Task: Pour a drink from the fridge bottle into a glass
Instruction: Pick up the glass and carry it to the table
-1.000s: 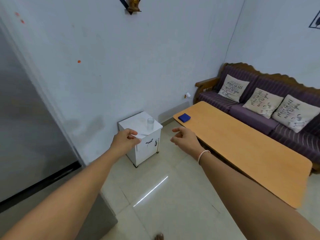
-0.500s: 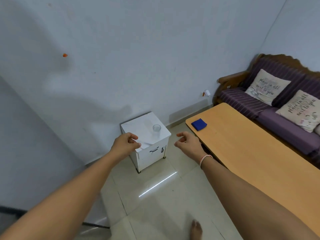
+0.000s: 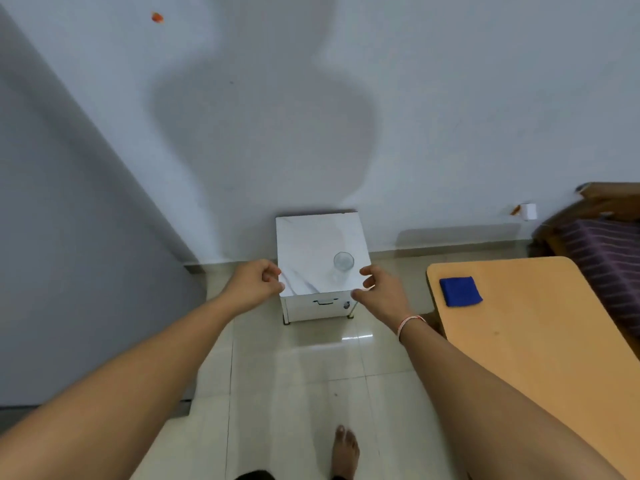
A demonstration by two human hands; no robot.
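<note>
A clear empty glass (image 3: 343,266) stands upright on the right part of a small white cabinet (image 3: 311,244) against the wall. My left hand (image 3: 254,284) hovers at the cabinet's front left corner, fingers curled in loosely with nothing in them. My right hand (image 3: 381,289) is held out at the front right corner, fingers apart and empty, a short way from the glass. The grey fridge side (image 3: 62,237) fills the left. No bottle is in view.
A long wooden table (image 3: 536,341) stands to the right with a blue cloth (image 3: 460,291) on its near corner. Behind it is a purple sofa (image 3: 602,251). My bare foot (image 3: 345,448) is on the pale tiled floor (image 3: 294,375).
The view has swung left and down, so the cabinet and glass now sit in the centre. Both hands have stayed stretched out, now flanking the cabinet's front corners.
</note>
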